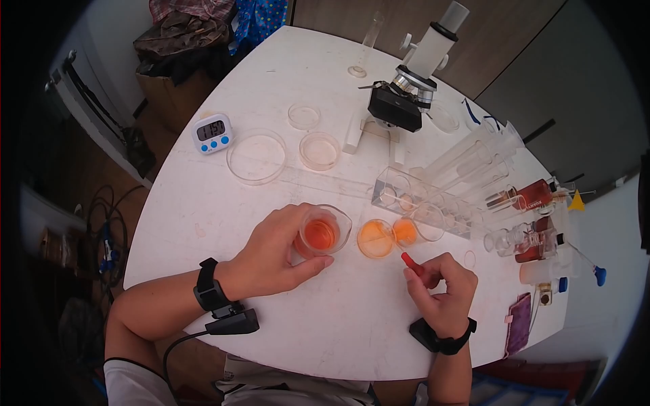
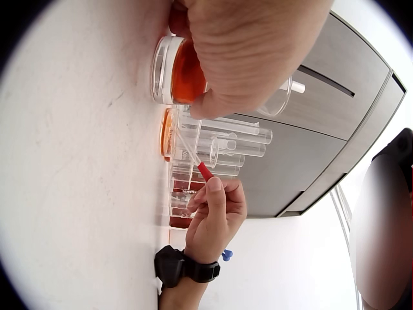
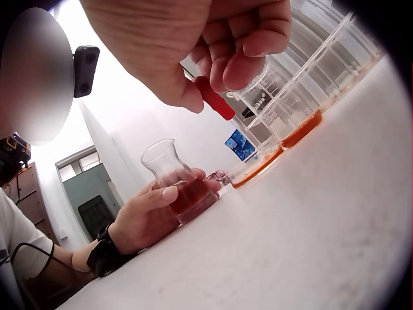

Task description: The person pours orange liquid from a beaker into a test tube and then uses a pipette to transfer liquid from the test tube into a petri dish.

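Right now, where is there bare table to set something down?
The table is bare between timer and left hand, and near you between left hand and right hand. Crowded: right side, around rack and red bottles.

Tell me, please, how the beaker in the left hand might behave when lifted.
The beaker is probably stiff and fragile, its clear walls looking like glass. With orange-red liquid pooled low inside, it should be bottom-heavy, sloshing if tilted.
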The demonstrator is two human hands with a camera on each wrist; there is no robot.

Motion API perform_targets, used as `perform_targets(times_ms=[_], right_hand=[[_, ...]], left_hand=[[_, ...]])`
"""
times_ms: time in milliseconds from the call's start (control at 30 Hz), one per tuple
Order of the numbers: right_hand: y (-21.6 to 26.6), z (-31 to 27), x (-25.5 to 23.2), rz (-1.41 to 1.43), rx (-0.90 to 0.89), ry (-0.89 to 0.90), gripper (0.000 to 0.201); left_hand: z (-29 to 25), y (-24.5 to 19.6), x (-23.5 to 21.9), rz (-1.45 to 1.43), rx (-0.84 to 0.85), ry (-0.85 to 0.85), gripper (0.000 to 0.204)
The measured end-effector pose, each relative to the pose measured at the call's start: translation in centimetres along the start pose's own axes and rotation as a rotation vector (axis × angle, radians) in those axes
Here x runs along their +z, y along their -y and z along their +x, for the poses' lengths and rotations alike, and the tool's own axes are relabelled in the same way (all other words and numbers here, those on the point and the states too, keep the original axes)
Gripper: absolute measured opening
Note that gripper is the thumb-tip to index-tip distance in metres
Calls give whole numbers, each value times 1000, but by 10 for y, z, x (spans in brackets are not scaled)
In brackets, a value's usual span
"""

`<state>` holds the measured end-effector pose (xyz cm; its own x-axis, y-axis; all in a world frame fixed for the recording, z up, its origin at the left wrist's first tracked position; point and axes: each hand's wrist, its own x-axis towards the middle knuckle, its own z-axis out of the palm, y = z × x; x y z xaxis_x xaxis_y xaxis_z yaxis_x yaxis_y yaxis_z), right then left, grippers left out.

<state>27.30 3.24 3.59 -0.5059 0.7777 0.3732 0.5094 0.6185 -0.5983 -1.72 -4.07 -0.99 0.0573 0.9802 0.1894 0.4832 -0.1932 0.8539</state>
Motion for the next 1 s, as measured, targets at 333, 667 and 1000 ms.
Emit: perform_targets(times_ms=[333, 667, 1000], right_hand=[[2, -2, -2, -91, 57, 74, 31], [0, -3, 1, -40, -70, -8, 23], [-1, -2, -1, -10, -142, -5, 19]], left_hand=[[1, 4, 2, 14, 91, -28, 54], [0, 0, -1, -3, 13, 0, 50], [0, 1, 0, -9, 1, 2, 49]])
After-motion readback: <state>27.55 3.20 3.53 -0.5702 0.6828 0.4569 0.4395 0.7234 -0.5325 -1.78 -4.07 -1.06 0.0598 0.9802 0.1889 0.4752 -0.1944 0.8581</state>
